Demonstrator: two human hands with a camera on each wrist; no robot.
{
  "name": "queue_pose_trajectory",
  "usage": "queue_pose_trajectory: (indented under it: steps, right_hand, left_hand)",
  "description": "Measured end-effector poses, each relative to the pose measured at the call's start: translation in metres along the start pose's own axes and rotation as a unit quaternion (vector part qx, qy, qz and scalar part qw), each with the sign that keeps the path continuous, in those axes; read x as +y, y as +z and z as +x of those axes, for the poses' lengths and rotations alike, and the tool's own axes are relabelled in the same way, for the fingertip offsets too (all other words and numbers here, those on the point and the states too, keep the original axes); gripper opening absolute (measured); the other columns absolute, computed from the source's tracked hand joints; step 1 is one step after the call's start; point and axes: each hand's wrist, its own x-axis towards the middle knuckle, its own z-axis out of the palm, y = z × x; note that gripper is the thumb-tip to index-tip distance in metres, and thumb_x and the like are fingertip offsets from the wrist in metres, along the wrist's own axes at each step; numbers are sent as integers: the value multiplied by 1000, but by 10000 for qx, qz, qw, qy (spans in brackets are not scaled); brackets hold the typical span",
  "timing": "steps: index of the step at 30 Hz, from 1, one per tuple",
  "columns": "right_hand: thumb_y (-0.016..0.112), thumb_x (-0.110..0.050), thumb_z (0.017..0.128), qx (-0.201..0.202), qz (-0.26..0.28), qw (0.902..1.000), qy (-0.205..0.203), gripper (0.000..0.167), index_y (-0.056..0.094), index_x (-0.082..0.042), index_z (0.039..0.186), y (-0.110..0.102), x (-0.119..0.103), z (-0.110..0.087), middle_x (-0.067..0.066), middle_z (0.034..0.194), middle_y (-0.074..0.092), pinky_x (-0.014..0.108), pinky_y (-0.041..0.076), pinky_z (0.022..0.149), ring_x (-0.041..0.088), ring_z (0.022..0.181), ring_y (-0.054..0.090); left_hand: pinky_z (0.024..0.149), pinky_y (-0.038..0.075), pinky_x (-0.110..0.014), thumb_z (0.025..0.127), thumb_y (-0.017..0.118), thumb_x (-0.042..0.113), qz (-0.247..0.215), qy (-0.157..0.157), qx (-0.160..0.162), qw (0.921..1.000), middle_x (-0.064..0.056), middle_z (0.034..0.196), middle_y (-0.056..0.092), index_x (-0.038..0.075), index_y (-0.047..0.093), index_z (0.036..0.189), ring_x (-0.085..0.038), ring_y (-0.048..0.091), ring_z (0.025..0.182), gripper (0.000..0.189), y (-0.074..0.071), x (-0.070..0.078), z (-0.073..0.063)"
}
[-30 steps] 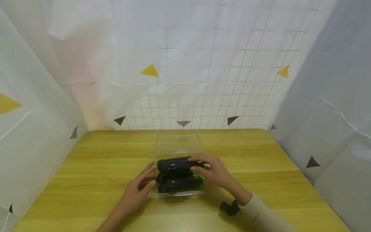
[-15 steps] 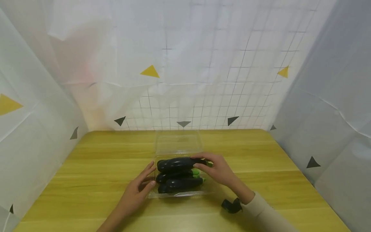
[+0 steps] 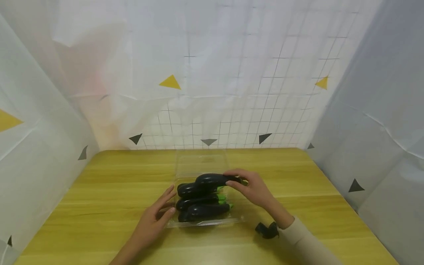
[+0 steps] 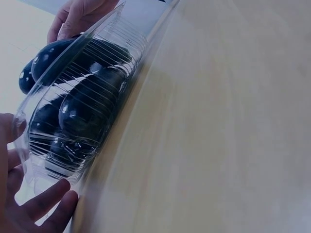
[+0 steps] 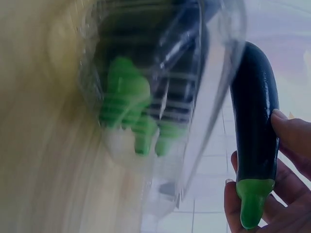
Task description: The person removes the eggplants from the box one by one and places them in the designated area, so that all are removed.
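If the clear container is read as a clock dial, 12 away from the person, the left hand sits between 8 and 9 o'clock, thumb and fingers spread at that side and apparently touching it. Inside, the nearer eggplants lie side by side on a 9-to-3 line, green stems at 3. Farther back, the held eggplant is above the container's far part: long axis also nearly 9-to-3, blunt end at 9, stem at 3. The right hand, at about 2 o'clock, pinches it near the stem between thumb and fingers; this is the nearer of the hands. Judged key relation: held axis roughly parallel to the row, on its 12 o'clock side, offset toward 3. Contact between blunt end and the eggplant beneath: cannot tell. Behind, at 12, the open lid extends over the worktop.
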Motion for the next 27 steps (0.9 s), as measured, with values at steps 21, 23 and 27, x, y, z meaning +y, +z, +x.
queue_pose_trajectory:
  steps: [21,23,27]
  right_hand:
    - [76,-14,97,476,-539,9973,-124,30,74,-13,127,-20,23,7,0,122,73,39,59,76,16,98,70]
    - [76,-14,97,469,-603,9970,-152,30,74,-12,128,-23,24,10,0,122,73,40,59,76,16,97,69]
    - [76,-14,97,486,-693,9963,-119,30,74,-12,127,-30,27,16,1,123,73,45,59,79,17,99,70]
  left_hand:
    - [95,57,-38,103,65,5,57,115,37,9999,-14,163,38,4,54,150,-35,67,117,48,-2,-2,-2]
    - [95,58,-38,103,65,5,70,111,42,9999,-14,163,39,4,54,150,-34,67,117,48,-2,-2,-2]
    - [95,58,-38,104,64,6,80,60,48,9999,-13,163,38,5,54,150,-34,67,118,48,-3,-1,-2]
